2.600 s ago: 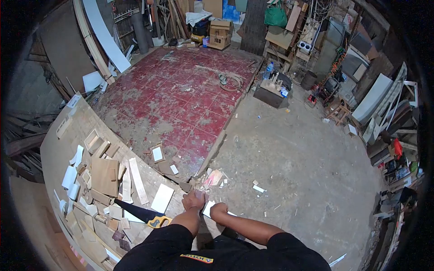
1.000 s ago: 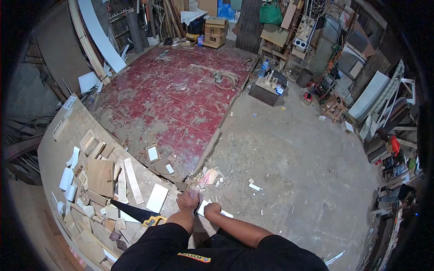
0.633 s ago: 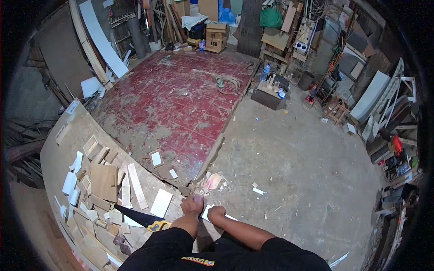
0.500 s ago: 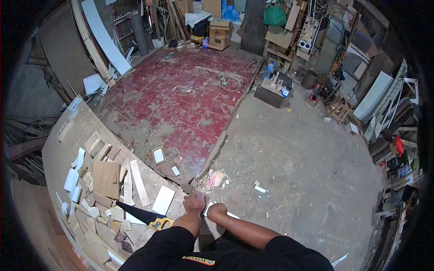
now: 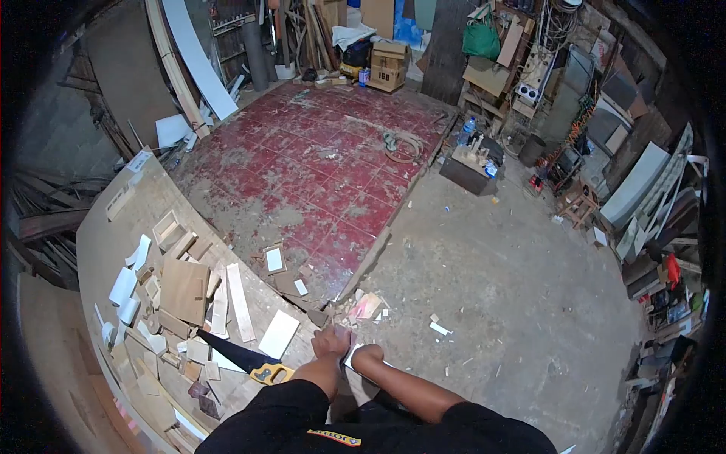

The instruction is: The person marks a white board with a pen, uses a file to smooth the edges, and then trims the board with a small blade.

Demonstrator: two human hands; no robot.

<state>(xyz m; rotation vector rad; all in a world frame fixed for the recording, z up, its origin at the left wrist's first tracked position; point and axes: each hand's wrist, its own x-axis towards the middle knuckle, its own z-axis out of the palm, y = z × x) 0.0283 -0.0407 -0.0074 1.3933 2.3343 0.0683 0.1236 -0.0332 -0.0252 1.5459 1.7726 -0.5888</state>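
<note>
Head view shows nearest the black shirt (image 5: pixel 378 441) of the person, with a small yellow label; from its sleeves two bare forearms go forward, and the hands come close together by the near corner of the workbench (image 5: pixel 106 227); the right hand (image 5: pixel 367 359) is closed, with fingers curled upon a white piece (image 5: pixel 349 357), which shows as a narrow edge between the two hands; the left hand (image 5: pixel 332 342) is just beside it, with its fingers bent inward, but I cannot tell what it holds, because its palm is hidden.

On the workbench, to the left of the left forearm, lies a handsaw (image 5: pixel 233 354) with yellow handle; near it lie a white block (image 5: pixel 279 334), a long pale strip (image 5: pixel 241 303) and a brown wooden panel (image 5: pixel 184 292), among many offcuts; farther along the bench stands a small open wooden frame (image 5: pixel 169 230).

Beyond the hands, scraps lie on the grey concrete floor (image 5: pixel 491 265); the dusty red tiled floor (image 5: pixel 302 181) extends behind the bench; at its far side stands a cardboard box (image 5: pixel 389 66), and to the right hangs a green bag (image 5: pixel 481 42).
</note>
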